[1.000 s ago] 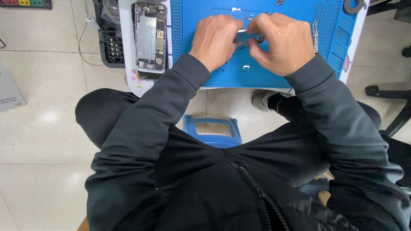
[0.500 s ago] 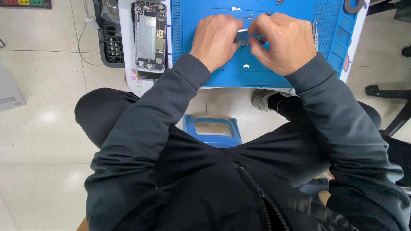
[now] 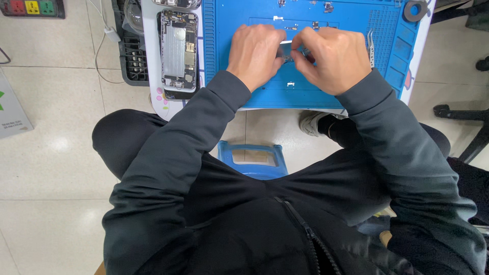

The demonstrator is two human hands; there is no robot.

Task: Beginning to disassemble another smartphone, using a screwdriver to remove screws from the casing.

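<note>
Left hand (image 3: 254, 53) & right hand (image 3: 333, 58), little moved since a sec. ago, both pinch a small metal part (image 3: 288, 55) over blue repair mat (image 3: 305, 91); opened phone (image 3: 177, 51) lies alongside.

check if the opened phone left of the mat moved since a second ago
No. The opened phone lies in the same spot against the blue mat, its long side along the mat's left edge, as before. Both hands work over the mat, away from it.

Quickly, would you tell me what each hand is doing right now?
Left hand: fingers pinched on a small metal part.
Right hand: pinching the same part.
</note>
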